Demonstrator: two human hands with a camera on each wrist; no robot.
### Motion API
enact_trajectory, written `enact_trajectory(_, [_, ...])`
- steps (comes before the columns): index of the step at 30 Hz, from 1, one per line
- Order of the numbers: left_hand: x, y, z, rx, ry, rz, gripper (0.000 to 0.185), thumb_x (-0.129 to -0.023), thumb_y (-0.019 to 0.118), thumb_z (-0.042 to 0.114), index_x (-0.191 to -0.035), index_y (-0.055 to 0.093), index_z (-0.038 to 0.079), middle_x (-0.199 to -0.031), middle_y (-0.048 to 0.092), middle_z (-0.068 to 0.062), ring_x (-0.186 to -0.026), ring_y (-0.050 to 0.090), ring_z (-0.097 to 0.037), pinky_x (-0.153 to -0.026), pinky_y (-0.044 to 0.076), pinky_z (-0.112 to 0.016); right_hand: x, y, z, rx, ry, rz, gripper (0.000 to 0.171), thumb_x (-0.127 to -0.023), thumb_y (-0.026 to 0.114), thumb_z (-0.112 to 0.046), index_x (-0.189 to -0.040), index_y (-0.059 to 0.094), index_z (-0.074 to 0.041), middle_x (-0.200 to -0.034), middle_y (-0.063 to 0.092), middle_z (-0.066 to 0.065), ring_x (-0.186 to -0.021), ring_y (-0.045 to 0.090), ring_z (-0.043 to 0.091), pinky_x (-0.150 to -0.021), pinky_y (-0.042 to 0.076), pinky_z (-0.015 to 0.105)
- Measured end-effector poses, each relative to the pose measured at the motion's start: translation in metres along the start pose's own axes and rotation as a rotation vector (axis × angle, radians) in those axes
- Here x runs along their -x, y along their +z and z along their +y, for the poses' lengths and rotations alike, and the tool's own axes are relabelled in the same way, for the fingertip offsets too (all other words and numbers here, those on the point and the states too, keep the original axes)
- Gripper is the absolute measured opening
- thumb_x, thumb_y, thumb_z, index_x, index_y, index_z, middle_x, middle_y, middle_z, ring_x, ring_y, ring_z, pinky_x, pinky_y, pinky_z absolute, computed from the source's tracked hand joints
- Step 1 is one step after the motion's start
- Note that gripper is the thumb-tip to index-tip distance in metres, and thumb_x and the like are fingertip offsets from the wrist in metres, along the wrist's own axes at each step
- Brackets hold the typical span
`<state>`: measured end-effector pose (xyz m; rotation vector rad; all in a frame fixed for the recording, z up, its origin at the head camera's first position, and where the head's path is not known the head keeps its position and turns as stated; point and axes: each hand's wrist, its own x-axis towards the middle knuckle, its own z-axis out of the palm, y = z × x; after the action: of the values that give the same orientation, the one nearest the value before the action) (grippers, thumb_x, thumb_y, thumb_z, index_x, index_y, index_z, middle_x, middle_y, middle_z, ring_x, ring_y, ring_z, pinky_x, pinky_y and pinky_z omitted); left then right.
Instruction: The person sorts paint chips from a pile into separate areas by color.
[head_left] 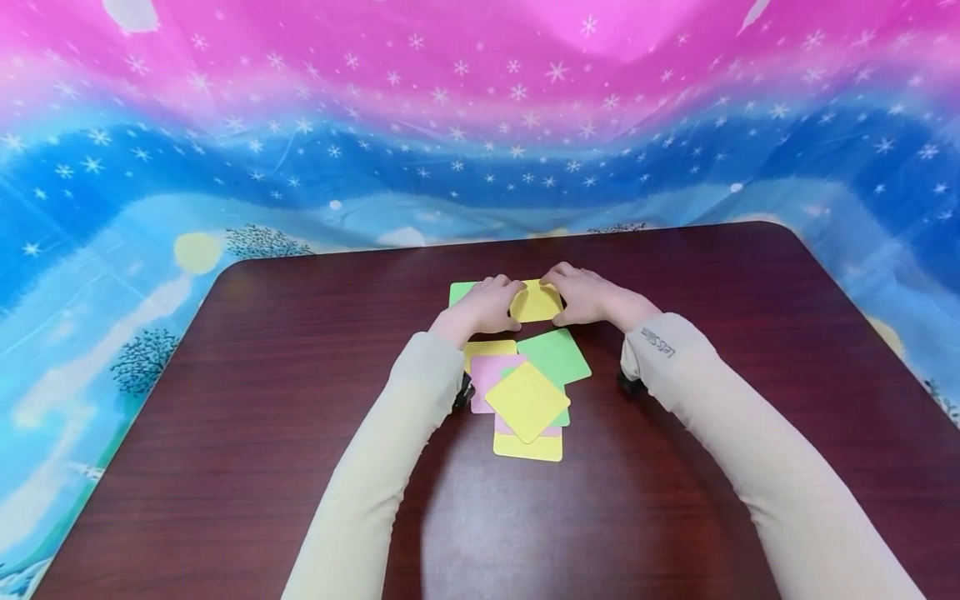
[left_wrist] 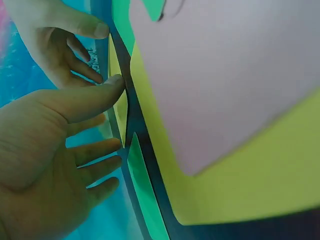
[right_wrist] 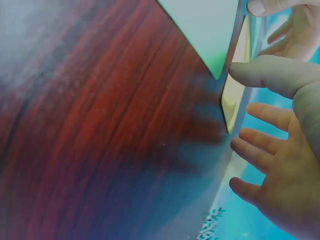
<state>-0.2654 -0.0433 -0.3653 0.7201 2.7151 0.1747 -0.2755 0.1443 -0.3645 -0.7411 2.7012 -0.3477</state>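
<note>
A yellow card with rounded corners lies between my two hands toward the far side of the table. My left hand holds its left side, the thumb at the near edge and the fingers toward the far edge. On the right side my right hand grips it in the same way. Both thumbs meet the card in the left wrist view, where its yellow face shows edge-on. A green card is partly hidden under or behind my left hand.
Nearer me, overlapping cards lie on the dark wooden table: a tilted yellow card on top, a pink card, a green card and several others. A pink and blue snowflake cloth hangs behind the table.
</note>
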Motion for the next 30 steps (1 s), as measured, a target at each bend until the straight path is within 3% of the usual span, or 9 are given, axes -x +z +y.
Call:
enact_trajectory(15, [0.039, 0.009, -0.007, 0.059, 0.05, 0.068, 0.067, -0.082, 0.062, 0.035, -0.139, 0.036, 0.01, -0.135, 0.041, -0.01, -0.122, 0.041, -0.026, -0.101, 0.031, -0.042, 0.04, 0.002, -0.022, 0.189, -0.121, 0.048, 0.06, -0.077, 0.067, -0.024, -0.13, 0.046, -0.006, -0.132, 0.044, 0.012, -0.127, 0.035, 0.031, -0.107, 0.012, 0.054])
enact_trajectory(30, [0.07, 0.013, 0.003, 0.029, 0.094, 0.071, 0.058, -0.079, 0.065, 0.033, -0.131, 0.048, 0.012, -0.127, 0.048, -0.005, -0.117, 0.044, -0.021, -0.098, 0.033, -0.04, 0.071, 0.02, -0.034, 0.192, -0.214, 0.111, 0.053, -0.075, 0.068, -0.027, -0.123, 0.054, -0.008, -0.121, 0.054, 0.005, -0.118, 0.047, 0.023, -0.107, 0.017, 0.053])
